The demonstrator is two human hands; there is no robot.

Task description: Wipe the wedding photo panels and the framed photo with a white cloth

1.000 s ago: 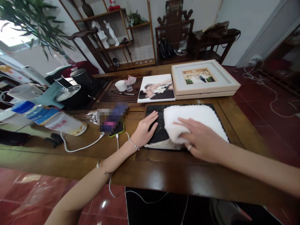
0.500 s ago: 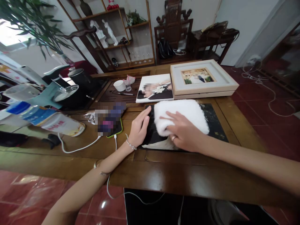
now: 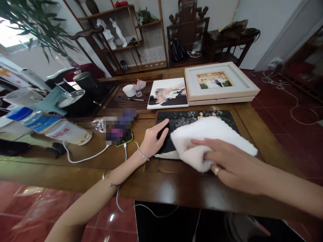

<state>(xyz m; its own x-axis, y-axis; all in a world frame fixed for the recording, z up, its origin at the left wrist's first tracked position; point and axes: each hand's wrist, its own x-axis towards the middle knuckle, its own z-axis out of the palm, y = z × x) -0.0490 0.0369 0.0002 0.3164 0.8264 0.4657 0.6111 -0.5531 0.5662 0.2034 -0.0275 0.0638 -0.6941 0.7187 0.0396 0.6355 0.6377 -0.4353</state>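
Observation:
A dark photo panel (image 3: 174, 117) lies flat near the table's front edge, its picture partly covered. Across it spreads a fluffy white cloth (image 3: 214, 129), which hangs over the panel's right and front edges. My right hand (image 3: 227, 161) grips a bunched fold of this cloth; a ring shows on one finger. My left hand (image 3: 153, 137) rests at the panel's left edge with fingers apart, thumb and forefinger stretched over it, holding nothing. Behind the panel lie a white-edged photo print (image 3: 168, 94) and a pale wooden picture frame (image 3: 222, 97).
To the left, a phone (image 3: 124, 139) is plugged into a white cable (image 3: 88, 160). A plastic bottle (image 3: 63, 131) with a blue cap lies by a dark pot (image 3: 87, 104). A white cup (image 3: 129, 90) stands on the tea tray (image 3: 118, 104).
My right hand has drawn the white cloth right and towards me, uncovering the panel's upper part with two figures. My left hand has shifted slightly right, its thumb and forefinger spread wider.

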